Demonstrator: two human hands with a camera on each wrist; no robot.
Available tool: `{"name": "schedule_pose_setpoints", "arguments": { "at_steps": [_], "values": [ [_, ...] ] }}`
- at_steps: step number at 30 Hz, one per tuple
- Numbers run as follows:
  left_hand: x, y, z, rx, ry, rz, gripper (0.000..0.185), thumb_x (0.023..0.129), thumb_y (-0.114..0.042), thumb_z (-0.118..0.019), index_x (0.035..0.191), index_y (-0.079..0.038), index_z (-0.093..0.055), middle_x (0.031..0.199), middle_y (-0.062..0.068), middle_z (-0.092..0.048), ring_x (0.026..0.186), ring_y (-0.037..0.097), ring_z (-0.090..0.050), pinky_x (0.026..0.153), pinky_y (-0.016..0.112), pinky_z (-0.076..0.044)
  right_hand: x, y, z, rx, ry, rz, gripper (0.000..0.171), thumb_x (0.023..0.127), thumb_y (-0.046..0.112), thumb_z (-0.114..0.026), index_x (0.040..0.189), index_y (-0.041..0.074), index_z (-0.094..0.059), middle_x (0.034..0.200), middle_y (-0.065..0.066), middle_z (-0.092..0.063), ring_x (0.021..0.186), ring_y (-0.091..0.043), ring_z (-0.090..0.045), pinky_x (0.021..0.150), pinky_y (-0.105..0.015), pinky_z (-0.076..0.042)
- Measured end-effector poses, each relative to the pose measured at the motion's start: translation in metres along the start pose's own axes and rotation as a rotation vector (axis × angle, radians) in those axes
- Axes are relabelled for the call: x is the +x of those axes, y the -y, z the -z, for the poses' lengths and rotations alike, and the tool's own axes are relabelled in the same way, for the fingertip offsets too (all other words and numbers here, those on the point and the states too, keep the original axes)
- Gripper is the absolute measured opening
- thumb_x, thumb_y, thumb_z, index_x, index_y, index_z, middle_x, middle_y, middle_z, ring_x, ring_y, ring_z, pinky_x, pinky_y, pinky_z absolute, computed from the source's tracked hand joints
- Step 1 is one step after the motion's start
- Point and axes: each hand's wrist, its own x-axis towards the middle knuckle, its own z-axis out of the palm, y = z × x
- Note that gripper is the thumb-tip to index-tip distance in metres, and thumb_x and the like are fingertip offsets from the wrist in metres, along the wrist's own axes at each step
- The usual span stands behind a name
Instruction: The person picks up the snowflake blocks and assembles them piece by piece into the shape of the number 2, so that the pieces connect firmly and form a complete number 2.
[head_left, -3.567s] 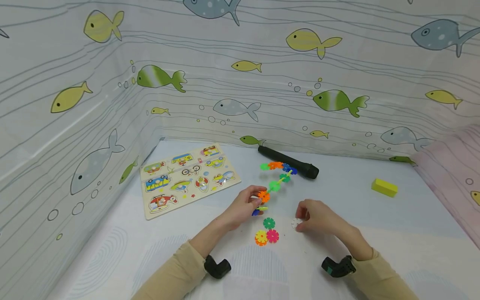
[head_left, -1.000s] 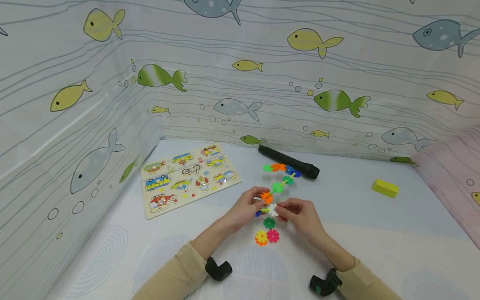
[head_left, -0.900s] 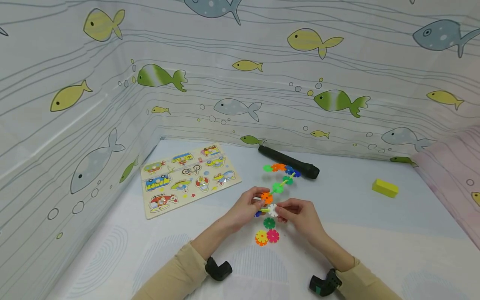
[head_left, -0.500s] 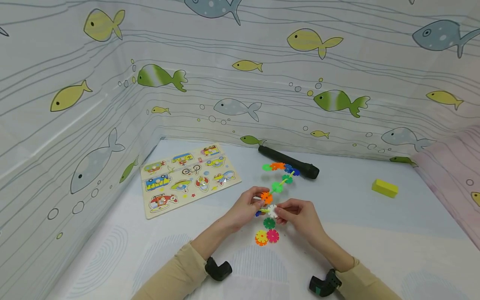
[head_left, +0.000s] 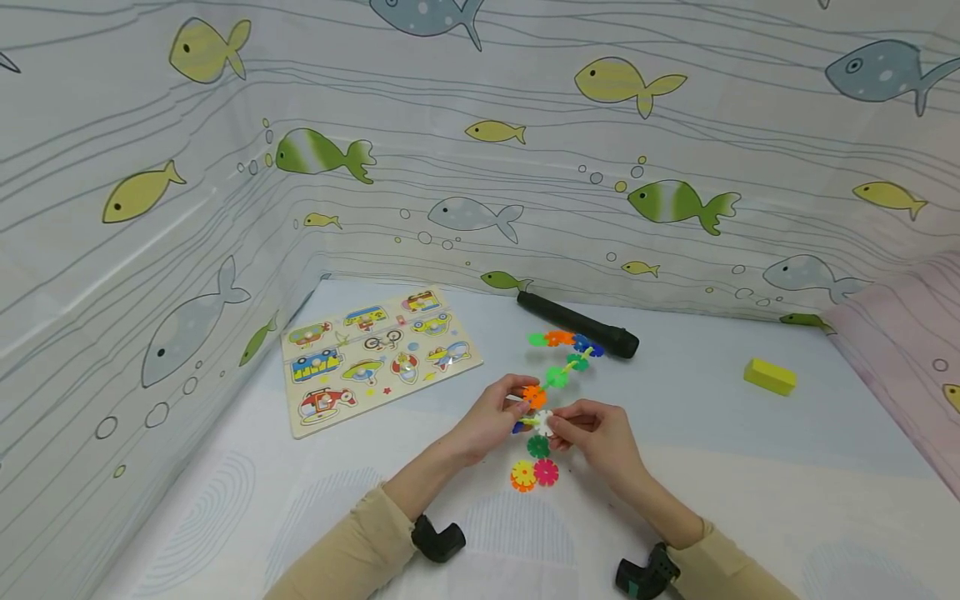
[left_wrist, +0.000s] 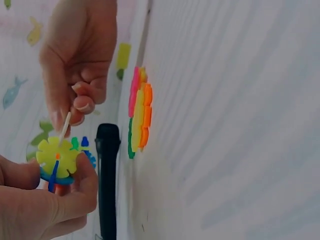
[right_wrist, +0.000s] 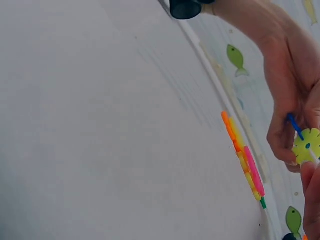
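My left hand (head_left: pixel 483 421) grips a curving chain of notched interlocking discs (head_left: pixel 557 377) near its orange disc (head_left: pixel 534 397). The chain's far end bends left in green, orange and blue. Between thumb and finger, my right hand (head_left: pixel 603 437) pinches a white notched disc (head_left: pixel 544 422). In the left wrist view this white disc (left_wrist: pixel 65 126) stands edge-on against the rim of the chain's yellow disc (left_wrist: pixel 48 150); whether their slots are locked I cannot tell. Loose green (head_left: pixel 537 447), pink (head_left: pixel 547 472) and yellow (head_left: pixel 523 472) discs lie below the hands, the yellow overlapping an orange one.
A wooden vehicle puzzle board (head_left: pixel 382 358) lies at the left. Behind the chain is a black microphone (head_left: pixel 577 323), and a yellow block (head_left: pixel 770 377) sits at the right. Fish-printed sheeting (head_left: pixel 480 175) rises at the back and sides.
From the right of the loose discs, my right hand has moved left with the white disc to the chain. Over the last second, hands and chain have shifted only slightly.
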Motion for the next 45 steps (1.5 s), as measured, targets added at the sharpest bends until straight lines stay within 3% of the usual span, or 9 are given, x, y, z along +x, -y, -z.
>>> {"name": "schedule_pose_setpoints", "arguments": {
  "at_steps": [4,9,16,19,23,29,32,37,45],
  "values": [
    [0.0,0.0,0.0,-0.012,0.002,0.008,0.038,0.104,-0.002,-0.045,0.141,-0.005,-0.049,0.124,0.013,-0.052,0.1,0.02,-0.057,0.09,0.027,-0.054,0.0,-0.001,-0.001,0.018,-0.009,-0.018,0.019,0.089,0.011,-0.075,0.101,-0.002,-0.071,0.081,-0.014,-0.073,0.07,-0.027,-0.073,0.069,-0.028,-0.061],
    [0.001,0.003,0.002,-0.019,0.012,0.024,0.039,0.103,-0.003,-0.046,0.142,-0.004,-0.049,0.125,0.014,-0.052,0.101,0.021,-0.058,0.089,0.026,-0.054,0.002,-0.002,0.003,-0.032,0.052,-0.009,0.024,0.091,0.016,-0.074,0.104,-0.003,-0.07,0.085,-0.013,-0.074,0.073,-0.028,-0.073,0.071,-0.027,-0.06],
    [0.005,0.006,0.011,0.065,-0.004,0.054,0.039,0.103,-0.005,-0.048,0.142,-0.007,-0.05,0.127,0.012,-0.052,0.102,0.02,-0.056,0.088,0.027,-0.054,0.01,-0.006,0.014,-0.331,0.146,0.072,0.021,0.097,0.02,-0.066,0.111,0.007,-0.071,0.098,-0.006,-0.073,0.085,-0.017,-0.065,0.076,-0.019,-0.055],
    [0.007,0.007,0.016,0.078,-0.018,0.065,0.039,0.103,-0.006,-0.048,0.142,-0.006,-0.049,0.126,0.013,-0.053,0.102,0.021,-0.056,0.087,0.028,-0.054,0.008,-0.006,0.011,-0.484,0.246,0.106,0.027,0.092,0.024,-0.073,0.116,0.011,-0.071,0.105,-0.001,-0.067,0.092,-0.016,-0.058,0.075,-0.02,-0.051],
    [0.01,0.011,0.021,0.097,-0.029,0.078,0.039,0.103,-0.006,-0.049,0.142,-0.007,-0.05,0.127,0.013,-0.053,0.103,0.021,-0.055,0.088,0.029,-0.052,0.004,-0.005,0.007,-0.589,0.353,0.163,0.029,0.084,0.033,-0.08,0.109,0.02,-0.073,0.102,0.003,-0.057,0.091,-0.016,-0.052,0.072,-0.023,-0.046],
    [0.011,0.015,0.021,0.15,-0.006,0.099,0.039,0.101,-0.008,-0.053,0.14,-0.007,-0.052,0.127,0.012,-0.055,0.105,0.022,-0.054,0.09,0.033,-0.051,0.003,0.0,0.015,-0.606,0.515,0.205,0.024,0.082,0.031,-0.083,0.099,0.019,-0.071,0.09,0.006,-0.059,0.081,-0.013,-0.053,0.069,-0.022,-0.047],
    [0.01,0.015,0.019,0.171,0.014,0.097,0.041,0.1,-0.01,-0.057,0.14,-0.005,-0.051,0.123,0.012,-0.058,0.106,0.023,-0.054,0.094,0.037,-0.051,0.002,0.004,0.019,-0.618,0.573,0.176,0.021,0.083,0.029,-0.083,0.095,0.02,-0.068,0.083,0.008,-0.059,0.076,-0.01,-0.054,0.067,-0.022,-0.047],
    [0.01,0.017,0.018,0.225,0.048,0.064,0.038,0.099,-0.013,-0.061,0.136,-0.004,-0.056,0.118,0.01,-0.063,0.107,0.022,-0.058,0.098,0.039,-0.051,0.0,0.01,0.023,-0.622,0.616,0.108,0.017,0.084,0.026,-0.081,0.09,0.021,-0.067,0.073,0.008,-0.056,0.07,-0.008,-0.053,0.063,-0.022,-0.045],
    [0.006,0.011,0.025,0.443,0.081,0.022,0.04,0.098,-0.026,-0.064,0.134,-0.01,-0.058,0.125,0.008,-0.064,0.109,0.022,-0.059,0.092,0.037,-0.053,0.002,0.013,0.032,-0.602,0.663,0.084,0.011,0.088,0.024,-0.077,0.089,0.018,-0.068,0.076,0.007,-0.06,0.074,-0.01,-0.054,0.066,-0.022,-0.047]
  ]
}}
